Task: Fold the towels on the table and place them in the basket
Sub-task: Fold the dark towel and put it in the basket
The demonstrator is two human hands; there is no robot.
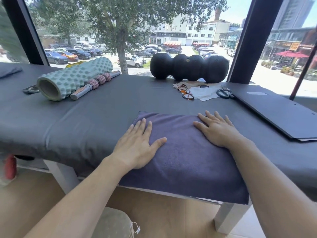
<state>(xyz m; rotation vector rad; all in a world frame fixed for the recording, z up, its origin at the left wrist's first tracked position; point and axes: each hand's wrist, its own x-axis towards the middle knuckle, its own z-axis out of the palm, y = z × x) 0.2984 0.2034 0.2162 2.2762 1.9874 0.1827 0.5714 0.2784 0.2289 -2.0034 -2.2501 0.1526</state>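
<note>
- Nearest the camera: a speckled beige cushion or seat (111,222) at bottom edge, white tag hanging off its right side (can't tell what it actually is).
- Purple towel (185,157) lies on the near edge of the table (85,121), its front edge draped over the rim. Surface mostly smooth, a few creases near the right hand.
- Left hand (137,145): flat, palm down, fingers spread, pressing the towel's left side. Gripping nothing.
- Right hand (217,129): same, flat and open on the towel's upper right area.
- Table is covered in a grey sheet, white legs visible below.
- Far left: mint knobbed foam roller (73,78), a massage stick roller (96,85) lying just beside it.
- Far centre by the window: black four-lobed peanut roller (188,67).
- In front of that: glasses (186,91) on pale cloths (204,92), black scissors (223,92) just right of them.
- Right: flat dark board (277,110), well apart from the towel.
</note>
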